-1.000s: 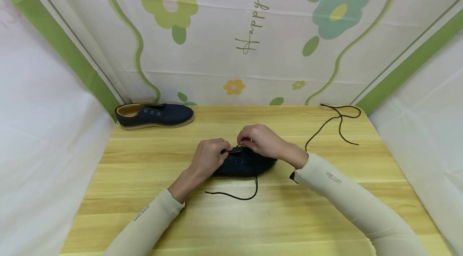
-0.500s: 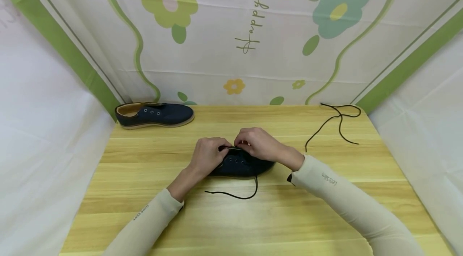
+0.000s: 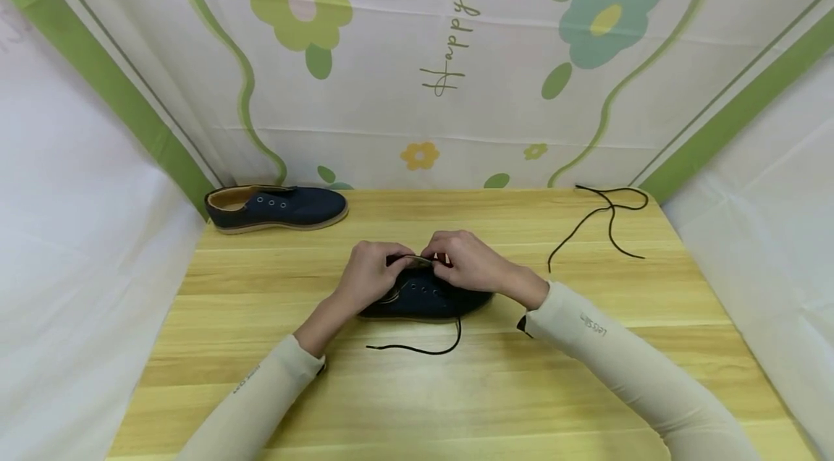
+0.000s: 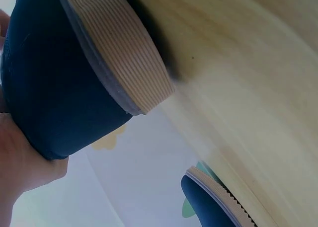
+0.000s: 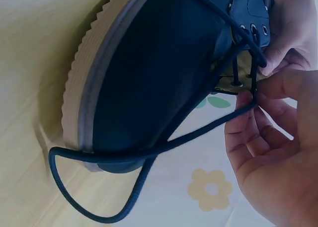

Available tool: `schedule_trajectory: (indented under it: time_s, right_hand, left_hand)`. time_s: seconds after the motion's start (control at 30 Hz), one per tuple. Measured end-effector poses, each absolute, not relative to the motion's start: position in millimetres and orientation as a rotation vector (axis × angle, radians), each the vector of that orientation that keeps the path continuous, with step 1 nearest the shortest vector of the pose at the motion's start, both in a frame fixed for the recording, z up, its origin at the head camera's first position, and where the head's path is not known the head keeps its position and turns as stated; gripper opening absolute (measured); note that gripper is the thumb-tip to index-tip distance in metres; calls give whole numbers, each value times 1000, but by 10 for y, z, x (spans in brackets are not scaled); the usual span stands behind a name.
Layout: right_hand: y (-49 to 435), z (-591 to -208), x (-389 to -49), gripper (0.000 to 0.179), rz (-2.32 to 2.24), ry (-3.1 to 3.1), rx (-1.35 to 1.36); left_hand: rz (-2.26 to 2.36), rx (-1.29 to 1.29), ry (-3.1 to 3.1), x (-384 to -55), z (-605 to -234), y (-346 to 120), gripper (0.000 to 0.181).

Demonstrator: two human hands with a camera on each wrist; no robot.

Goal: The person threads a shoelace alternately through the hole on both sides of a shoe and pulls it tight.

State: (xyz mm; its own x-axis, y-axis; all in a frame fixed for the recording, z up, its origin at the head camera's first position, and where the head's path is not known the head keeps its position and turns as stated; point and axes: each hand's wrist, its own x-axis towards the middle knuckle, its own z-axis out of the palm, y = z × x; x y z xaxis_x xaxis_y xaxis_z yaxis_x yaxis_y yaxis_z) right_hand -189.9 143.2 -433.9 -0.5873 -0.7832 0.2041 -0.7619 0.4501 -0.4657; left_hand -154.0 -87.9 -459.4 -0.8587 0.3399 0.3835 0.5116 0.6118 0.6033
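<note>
A dark blue lace-up shoe (image 3: 410, 307) stands on the table in the middle of the head view, toe to the right. My left hand (image 3: 366, 274) pinches its raised far eyelet flap. On the toe side, my right hand (image 3: 470, 263) pinches a dark shoelace (image 5: 198, 133) right at that flap. The right wrist view shows the lace running through eyelets, with a long loop hanging over the toe (image 5: 134, 88). One loose lace end (image 3: 423, 352) lies on the table in front of the shoe. In the left wrist view the heel (image 4: 54, 78) fills the upper left.
A matching unlaced shoe (image 3: 306, 208) stands at the back left of the wooden table (image 3: 521, 388). Another dark shoelace (image 3: 609, 211) lies loosely crossed at the back right. A white flower-printed cloth (image 3: 365, 99) rises behind the table.
My left hand has shifted slightly up and left, raising the flap. My right hand has come down closer to it. The shoe has slid a little left.
</note>
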Motion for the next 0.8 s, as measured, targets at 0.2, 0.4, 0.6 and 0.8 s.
schedule_trajectory:
  time_s: [0.2,0.4,0.6,0.8]
  right_hand:
    - [1383,-4383,-1885,15,-796,2704,-1363]
    - [1303,-4447,-1873,14,-773,2832,-1348]
    - [1266,-4501,-1857,13,-813,2909,-1333]
    - [1260,-4539,-1848,8,-854,2927,-1322]
  left_hand:
    - [-1112,-594,-2683,-1570,-4567,-852,5]
    - [-1129,-535,-2728,-1579,-4542,-836,5]
    - [-1140,-515,-2734,-1572,-4524,-824,5]
    - [-1170,-493,-2739,-1582,-4536,-826,5]
